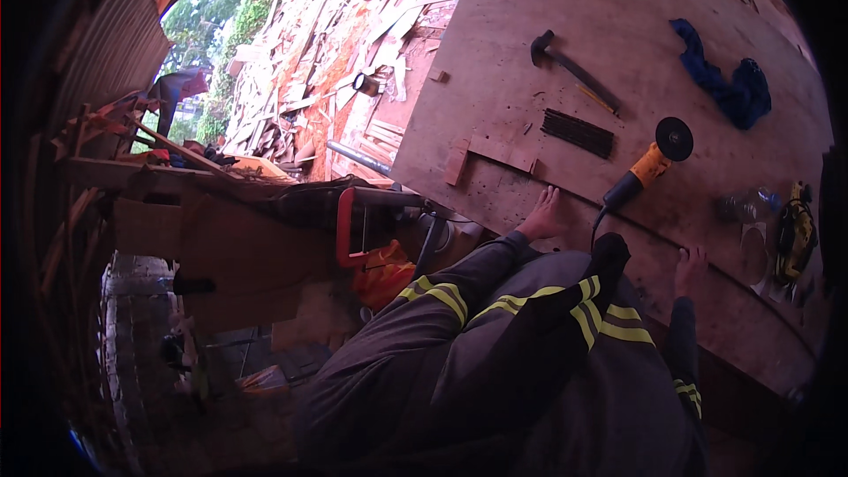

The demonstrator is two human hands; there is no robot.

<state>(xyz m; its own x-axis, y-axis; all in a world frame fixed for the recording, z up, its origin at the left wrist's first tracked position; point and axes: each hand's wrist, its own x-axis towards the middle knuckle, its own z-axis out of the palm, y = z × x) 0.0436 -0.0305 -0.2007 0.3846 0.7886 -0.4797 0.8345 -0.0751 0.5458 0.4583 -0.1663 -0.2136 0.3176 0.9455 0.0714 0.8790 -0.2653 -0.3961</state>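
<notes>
My left hand [541, 214] lies on a large plywood sheet [495, 53], fingers stretched out by a long dark line or gap running across the wood. Farther right, my right hand [691, 271] rests on the same surface beside that line, its fingers apart and holding nothing visible. Between and beyond my hands lies a yellow and black angle grinder [649, 165], its dark disc at the far end and its cord trailing toward me. A thin wooden strip [503, 155] and a small wood block [457, 162] sit just beyond my left hand.
Farther out lie a hammer [574, 72], dark ridged strips [577, 132] and a crumpled blue cloth [729, 79]. A clear plastic bottle [746, 205] and a yellow-black tool [797, 234] are at the right. Left of the sheet are a red-framed object [344, 225], an orange bag [384, 272] and scrap wood [309, 71].
</notes>
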